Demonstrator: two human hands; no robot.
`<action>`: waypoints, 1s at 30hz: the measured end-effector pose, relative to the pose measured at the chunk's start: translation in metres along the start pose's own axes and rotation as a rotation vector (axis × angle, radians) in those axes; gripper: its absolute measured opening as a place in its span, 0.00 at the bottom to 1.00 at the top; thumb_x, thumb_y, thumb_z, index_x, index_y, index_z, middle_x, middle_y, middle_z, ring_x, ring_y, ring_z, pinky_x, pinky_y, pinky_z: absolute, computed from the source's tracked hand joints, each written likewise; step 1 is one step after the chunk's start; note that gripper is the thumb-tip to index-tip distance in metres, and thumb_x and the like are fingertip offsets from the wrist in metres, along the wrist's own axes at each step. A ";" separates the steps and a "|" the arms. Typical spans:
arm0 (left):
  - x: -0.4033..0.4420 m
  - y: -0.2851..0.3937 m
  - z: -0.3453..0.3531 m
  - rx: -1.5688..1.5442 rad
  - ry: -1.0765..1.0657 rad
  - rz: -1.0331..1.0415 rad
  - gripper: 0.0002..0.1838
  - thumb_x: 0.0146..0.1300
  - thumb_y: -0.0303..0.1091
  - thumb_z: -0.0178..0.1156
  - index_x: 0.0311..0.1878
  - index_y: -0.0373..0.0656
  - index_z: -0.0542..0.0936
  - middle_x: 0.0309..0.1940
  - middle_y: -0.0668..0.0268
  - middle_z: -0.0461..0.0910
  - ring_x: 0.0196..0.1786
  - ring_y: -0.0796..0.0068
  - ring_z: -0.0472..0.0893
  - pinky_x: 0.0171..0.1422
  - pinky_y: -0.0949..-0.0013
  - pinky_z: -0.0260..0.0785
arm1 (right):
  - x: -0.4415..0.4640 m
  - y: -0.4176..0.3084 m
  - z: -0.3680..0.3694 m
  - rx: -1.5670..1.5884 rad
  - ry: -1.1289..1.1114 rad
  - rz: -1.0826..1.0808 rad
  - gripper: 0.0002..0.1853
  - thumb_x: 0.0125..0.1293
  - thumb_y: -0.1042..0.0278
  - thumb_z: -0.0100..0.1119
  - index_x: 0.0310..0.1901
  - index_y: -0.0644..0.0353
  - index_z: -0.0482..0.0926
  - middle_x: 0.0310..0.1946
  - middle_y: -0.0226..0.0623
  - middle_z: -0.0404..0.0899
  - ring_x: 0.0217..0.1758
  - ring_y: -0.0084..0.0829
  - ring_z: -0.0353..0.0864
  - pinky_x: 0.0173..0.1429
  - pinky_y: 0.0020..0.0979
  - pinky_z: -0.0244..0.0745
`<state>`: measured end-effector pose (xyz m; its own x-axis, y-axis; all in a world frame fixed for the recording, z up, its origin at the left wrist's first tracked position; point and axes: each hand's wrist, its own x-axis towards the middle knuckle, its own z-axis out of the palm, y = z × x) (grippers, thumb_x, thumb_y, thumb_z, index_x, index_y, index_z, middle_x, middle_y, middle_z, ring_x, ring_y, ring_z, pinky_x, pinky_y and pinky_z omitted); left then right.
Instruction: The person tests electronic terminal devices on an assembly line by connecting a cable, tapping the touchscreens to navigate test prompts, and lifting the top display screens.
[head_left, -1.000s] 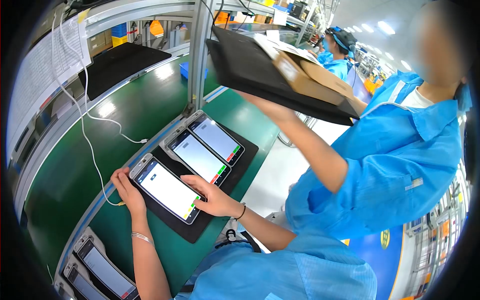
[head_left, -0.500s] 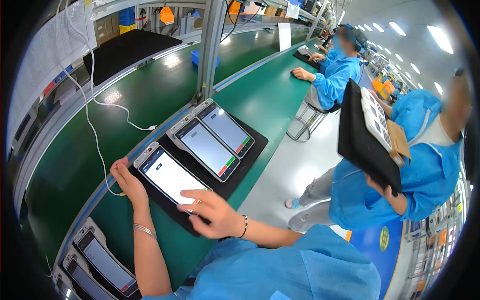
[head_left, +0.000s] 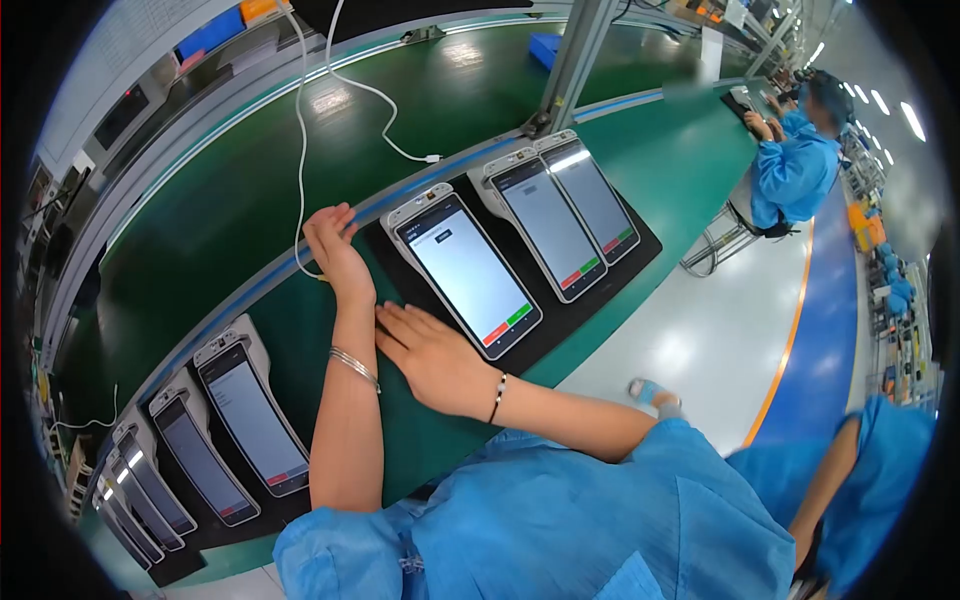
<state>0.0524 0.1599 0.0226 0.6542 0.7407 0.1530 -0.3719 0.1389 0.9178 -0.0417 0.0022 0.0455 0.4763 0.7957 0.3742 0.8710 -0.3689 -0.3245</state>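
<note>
My left hand is held above the near edge of the conveyor, fingers loosely extended. Beside it hangs a white cable, its lower end partly behind the hand. My right hand lies flat by my left wrist, fingers stretched out, near the corner of a black mat. Closest to it on the mat is a handheld terminal with a bright white screen and red and green buttons at the bottom. Beyond it stand a second terminal and a third terminal, side by side with greyish screens.
To the left, several more terminals lie in a row on a dark mat. A green conveyor runs behind, with a metal post at its edge. A co-worker sits farther along the bench; another person's blue sleeve is at lower right.
My right hand has left the near terminal's screen and come down by my left wrist. My view has turned left. The standing person with the black board has moved mostly out of sight.
</note>
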 end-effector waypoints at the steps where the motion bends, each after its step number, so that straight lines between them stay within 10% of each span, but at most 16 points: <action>1: 0.001 0.000 -0.001 0.006 -0.001 0.003 0.16 0.72 0.42 0.40 0.48 0.39 0.69 0.47 0.56 0.77 0.51 0.67 0.77 0.57 0.65 0.66 | 0.002 0.003 0.000 -0.005 0.005 0.023 0.27 0.55 0.76 0.50 0.59 0.72 0.68 0.63 0.54 0.67 0.70 0.44 0.63 0.74 0.42 0.53; 24: 0.000 -0.006 -0.041 0.180 -0.097 0.115 0.17 0.75 0.44 0.38 0.47 0.39 0.70 0.46 0.57 0.77 0.50 0.68 0.77 0.57 0.66 0.67 | 0.002 0.026 0.022 -0.158 0.116 0.224 0.30 0.49 0.85 0.46 0.60 0.71 0.69 0.65 0.47 0.66 0.72 0.39 0.60 0.74 0.38 0.55; 30: -0.013 0.003 -0.033 0.362 -0.175 0.272 0.09 0.72 0.33 0.45 0.48 0.39 0.71 0.47 0.58 0.76 0.50 0.68 0.76 0.59 0.66 0.65 | -0.021 0.018 -0.014 0.214 0.151 -0.027 0.28 0.47 0.89 0.47 0.54 0.64 0.76 0.57 0.46 0.74 0.64 0.42 0.71 0.68 0.40 0.67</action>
<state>0.0206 0.1723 0.0114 0.6772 0.5927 0.4361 -0.3118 -0.3056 0.8996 -0.0342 -0.0281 0.0440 0.4799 0.7173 0.5051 0.8460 -0.2258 -0.4831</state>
